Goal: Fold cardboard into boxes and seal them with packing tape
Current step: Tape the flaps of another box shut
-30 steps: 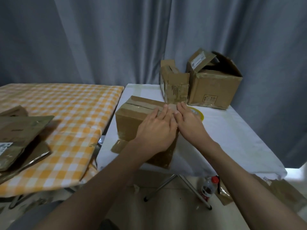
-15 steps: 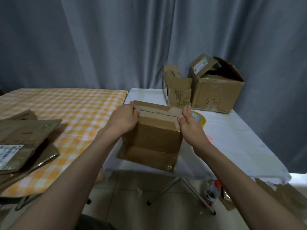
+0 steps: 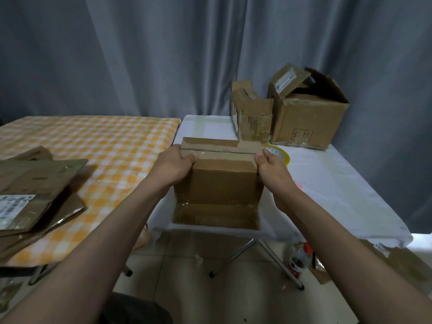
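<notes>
1. Currently: cardboard box (image 3: pixel 222 181) sits at the near edge of the white-covered table (image 3: pixel 339 190), top flaps closed, tape strip along the seam. One bottom flap lies flat on the table toward the viewer.
2. Left hand (image 3: pixel 173 167) grips the box's top left corner, thumb curled onto the top face, other fingers hidden behind the side.
3. Right hand (image 3: pixel 273 167) grips the top right corner, thumb on the top edge, fingers wrapped round the side.
4. Tape roll (image 3: pixel 278 154) lies just behind the box's right corner, partly hidden by the right hand.
5. Two open boxes, smaller box (image 3: pixel 252 115) and larger box (image 3: pixel 308 118), stand well behind the box, side by side against the curtain (image 3: pixel 163 54).
6. Left of the box: checked tablecloth (image 3: pixel 112 146) with flattened cardboard (image 3: pixel 35 190) stacked on it.
7. Below the box, on the floor: bottle (image 3: pixel 299 260) beside a table leg.
</notes>
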The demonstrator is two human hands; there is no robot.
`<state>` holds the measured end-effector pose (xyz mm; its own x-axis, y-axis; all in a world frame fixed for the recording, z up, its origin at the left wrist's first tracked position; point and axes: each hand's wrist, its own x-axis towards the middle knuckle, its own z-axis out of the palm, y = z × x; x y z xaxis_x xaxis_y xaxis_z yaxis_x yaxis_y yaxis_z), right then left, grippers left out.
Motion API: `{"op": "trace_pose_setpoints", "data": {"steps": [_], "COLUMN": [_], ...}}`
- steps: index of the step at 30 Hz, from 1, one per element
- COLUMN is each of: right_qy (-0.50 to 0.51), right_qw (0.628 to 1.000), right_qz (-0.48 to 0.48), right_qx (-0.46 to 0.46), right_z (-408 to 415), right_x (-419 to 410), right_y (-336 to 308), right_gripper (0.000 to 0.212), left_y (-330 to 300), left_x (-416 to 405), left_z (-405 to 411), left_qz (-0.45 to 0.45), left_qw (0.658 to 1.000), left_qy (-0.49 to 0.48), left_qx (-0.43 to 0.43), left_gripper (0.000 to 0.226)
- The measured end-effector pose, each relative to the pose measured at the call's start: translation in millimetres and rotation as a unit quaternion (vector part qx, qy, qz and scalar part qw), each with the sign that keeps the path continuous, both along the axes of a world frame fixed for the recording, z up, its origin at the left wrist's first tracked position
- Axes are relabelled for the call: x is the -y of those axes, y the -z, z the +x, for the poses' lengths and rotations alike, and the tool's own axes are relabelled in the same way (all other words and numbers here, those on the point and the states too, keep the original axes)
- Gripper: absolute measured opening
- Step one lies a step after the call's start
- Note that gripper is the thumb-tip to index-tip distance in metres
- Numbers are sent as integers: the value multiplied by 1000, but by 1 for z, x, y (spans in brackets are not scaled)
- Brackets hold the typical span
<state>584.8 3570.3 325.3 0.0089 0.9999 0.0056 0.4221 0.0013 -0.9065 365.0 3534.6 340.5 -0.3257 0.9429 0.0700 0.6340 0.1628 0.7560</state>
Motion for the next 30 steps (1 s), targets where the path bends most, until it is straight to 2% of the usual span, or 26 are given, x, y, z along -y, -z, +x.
{"op": "trace_pose_setpoints", "data": {"steps": [3, 5, 7, 12, 16, 19, 21, 26, 30], "right_qy": [0, -10, -7, 4, 16, 10, 2, 26, 33], "right_qw": [1000, 1000, 1000, 999, 999, 1000, 1000, 999, 994], "right_qz": [1, -18, -26, -3, -11, -11, -18, 43, 83], "right_qx": [2, -10, -16, 33, 44, 23, 4, -10, -58], "right_z": [2, 5, 6, -4, -9, -7, -2, 8, 7], "right_x": [3, 0, -1, -6, -7, -4, -3, -1, 1], "right_y": [-4, -9, -17, -17, -10, -12, -15, -32, -47], "right_gripper": [48, 33, 28, 47, 49, 51, 51, 23, 23], "left_y": [0, -6, -15, -15, -7, -8, -9, -23, -40], "left_x": [0, -2, -6, -12, -13, -13, -13, -7, 0], "left_z": [3, 2, 0, 4, 8, 8, 6, -3, -6], "left_qz": [21, 30, 15, -49, -39, -44, -40, 46, 158], "left_qw": [993, 988, 991, 999, 999, 999, 998, 991, 980], "left_qy": [-40, -65, -71, -12, -5, -8, -15, -43, -41], "left_qx": [-109, -138, -115, 1, -5, -11, -44, -121, -114], "left_gripper": [50, 61, 68, 71, 60, 58, 59, 61, 49]}}
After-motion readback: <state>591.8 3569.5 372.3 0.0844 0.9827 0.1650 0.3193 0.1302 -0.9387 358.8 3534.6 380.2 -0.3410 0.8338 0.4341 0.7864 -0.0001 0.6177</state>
